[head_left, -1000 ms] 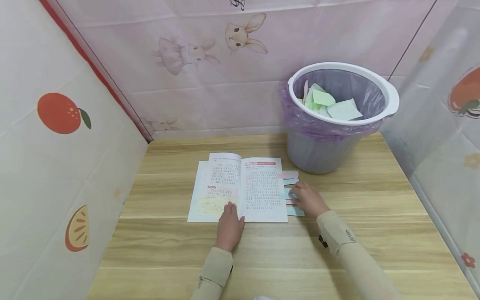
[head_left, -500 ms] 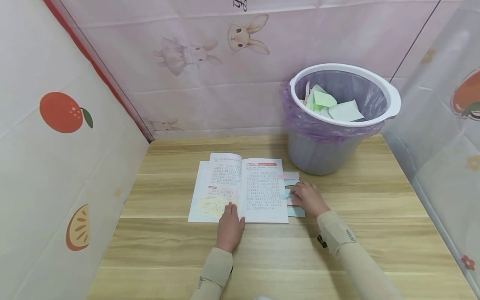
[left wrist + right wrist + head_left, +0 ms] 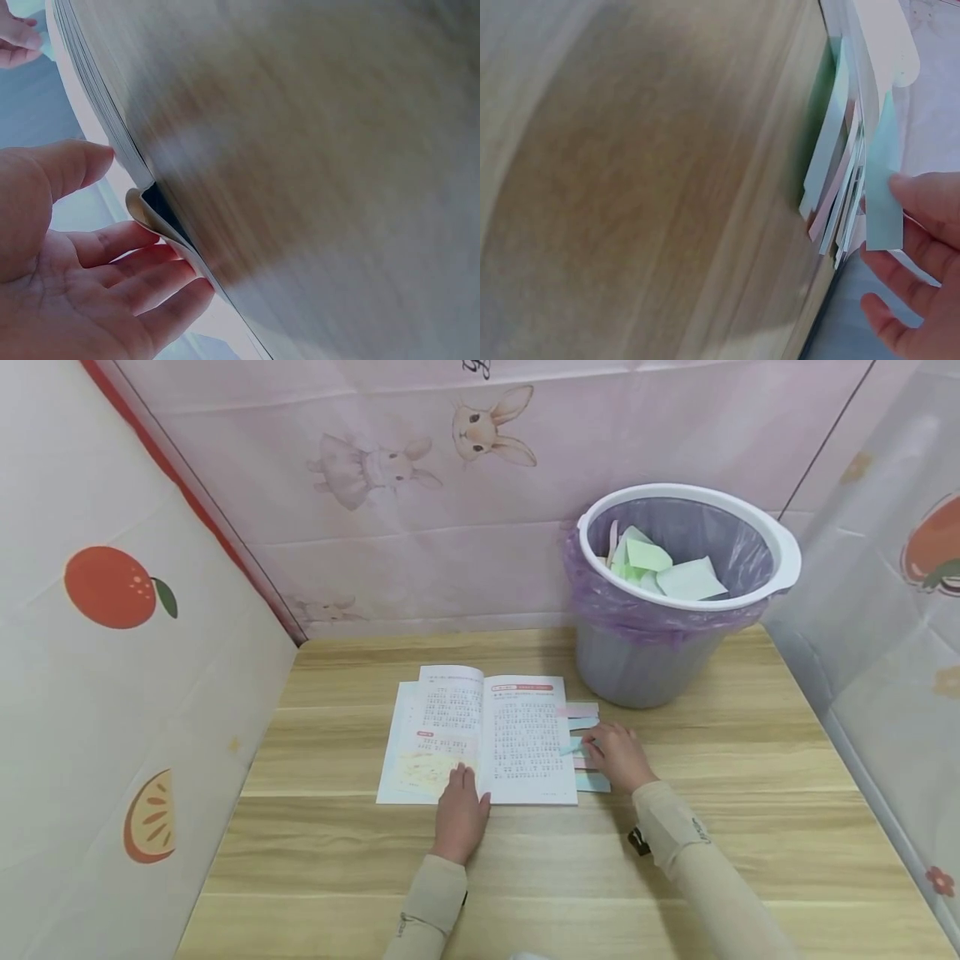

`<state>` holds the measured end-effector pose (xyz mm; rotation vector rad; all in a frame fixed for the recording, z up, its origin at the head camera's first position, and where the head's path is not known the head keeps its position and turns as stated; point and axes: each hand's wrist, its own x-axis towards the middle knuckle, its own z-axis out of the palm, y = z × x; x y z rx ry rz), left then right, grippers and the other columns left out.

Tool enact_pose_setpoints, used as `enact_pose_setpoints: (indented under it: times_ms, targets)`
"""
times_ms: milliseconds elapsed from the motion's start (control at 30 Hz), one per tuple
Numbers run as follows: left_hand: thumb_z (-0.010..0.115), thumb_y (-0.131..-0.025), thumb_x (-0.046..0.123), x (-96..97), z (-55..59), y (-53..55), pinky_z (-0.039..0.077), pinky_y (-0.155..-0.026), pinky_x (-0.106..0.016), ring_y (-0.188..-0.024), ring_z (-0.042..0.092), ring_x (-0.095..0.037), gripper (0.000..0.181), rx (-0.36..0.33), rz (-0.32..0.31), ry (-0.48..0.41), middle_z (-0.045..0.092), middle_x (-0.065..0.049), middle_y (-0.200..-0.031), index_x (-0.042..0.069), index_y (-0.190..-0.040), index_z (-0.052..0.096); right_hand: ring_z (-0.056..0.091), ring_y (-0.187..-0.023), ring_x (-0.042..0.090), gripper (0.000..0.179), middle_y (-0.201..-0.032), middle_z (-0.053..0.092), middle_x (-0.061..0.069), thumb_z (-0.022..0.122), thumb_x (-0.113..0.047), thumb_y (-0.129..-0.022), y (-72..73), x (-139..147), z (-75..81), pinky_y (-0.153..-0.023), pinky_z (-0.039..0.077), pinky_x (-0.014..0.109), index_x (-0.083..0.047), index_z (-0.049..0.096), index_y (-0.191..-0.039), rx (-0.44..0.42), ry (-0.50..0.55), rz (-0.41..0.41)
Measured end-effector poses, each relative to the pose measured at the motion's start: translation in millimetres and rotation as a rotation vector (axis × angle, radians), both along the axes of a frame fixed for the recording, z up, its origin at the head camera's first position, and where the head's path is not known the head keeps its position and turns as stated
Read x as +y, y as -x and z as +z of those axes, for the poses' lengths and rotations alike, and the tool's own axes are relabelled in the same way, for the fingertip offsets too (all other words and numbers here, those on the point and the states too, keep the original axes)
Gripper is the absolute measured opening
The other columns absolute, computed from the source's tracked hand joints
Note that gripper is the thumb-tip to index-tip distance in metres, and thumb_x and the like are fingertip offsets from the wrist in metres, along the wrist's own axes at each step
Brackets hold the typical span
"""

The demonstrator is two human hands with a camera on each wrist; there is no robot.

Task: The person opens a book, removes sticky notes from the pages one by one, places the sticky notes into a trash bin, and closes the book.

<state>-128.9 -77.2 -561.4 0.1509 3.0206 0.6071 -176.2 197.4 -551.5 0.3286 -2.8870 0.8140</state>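
Observation:
An open book (image 3: 525, 735) with printed pages lies on the wooden table. My left hand (image 3: 460, 814) rests on its lower part near the spine, fingers extended; the left wrist view shows the thumb (image 3: 82, 161) apart from the fingers at the book's bottom edge. At the right page's outer edge, my right hand (image 3: 618, 758) pinches a light-blue sticky tab (image 3: 885, 195) between thumb and fingers. That tab stands bent away from the other tabs, its far end still at the page. Pink tabs (image 3: 581, 710) and blue tabs (image 3: 592, 783) stick out above and below it.
Behind the book to the right stands a grey bin (image 3: 637, 664) with a purple liner (image 3: 581, 585) and white rim. Green and pale paper notes (image 3: 686, 578) lie inside it. Printed cloth walls (image 3: 420, 568) border the wooden table (image 3: 337, 852) at the back and sides.
The light-blue tab, flat beside the page a second ago, is now pinched, lifted and slanted toward the page. My right fingers have drawn together on it; my left hand has stayed in place.

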Motion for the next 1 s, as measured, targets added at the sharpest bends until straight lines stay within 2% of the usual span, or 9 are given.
enact_pose_setpoints:
  times_ms: [200,500,733,1000]
  targets:
    - [0.061,-0.094,0.023,0.7,-0.4,0.8,0.038,-0.106,-0.050,-0.134,0.038,-0.041,0.056,-0.010,0.002,-0.001,0.040,-0.028,-0.144,-0.012,-0.134,0.045,0.059,-0.095,0.034,0.005,-0.098,0.069,0.012,0.068,-0.008,-0.088,1.1,1.3,0.5,-0.081,0.042,0.053,-0.004,0.071,-0.091,-0.016,0.048,-0.016]
    - [0.061,-0.094,0.023,1.7,-0.8,0.8,0.037,-0.107,-0.051,-0.135,0.037,-0.040,0.056,-0.024,0.006,-0.009,0.039,-0.027,-0.145,-0.012,-0.135,0.045,0.058,-0.101,0.039,0.005,-0.100,0.069,0.016,0.067,-0.005,-0.088,0.6,4.8,-1.5,-0.092,0.040,0.061,-0.003,0.070,-0.091,-0.015,0.128,-0.024]
    - [0.063,-0.093,0.022,1.2,0.2,-0.1,0.039,-0.105,-0.052,-0.133,0.039,-0.042,0.056,-0.009,0.010,-0.027,0.041,-0.029,-0.143,-0.013,-0.133,0.046,0.060,-0.099,0.040,0.005,-0.097,0.070,0.016,0.067,-0.003,-0.088,1.8,4.1,-1.5,-0.091,0.044,0.056,-0.001,0.070,-0.090,-0.010,0.169,-0.035]
    - [0.063,-0.093,0.021,1.0,3.5,-1.5,0.039,-0.105,-0.052,-0.133,0.039,-0.042,0.055,-0.005,0.013,-0.027,0.041,-0.029,-0.142,-0.013,-0.133,0.046,0.060,-0.099,0.036,0.008,-0.101,0.069,0.016,0.064,-0.004,-0.090,2.3,3.7,2.8,-0.089,0.046,0.053,-0.001,0.071,-0.094,-0.076,0.214,-0.060]
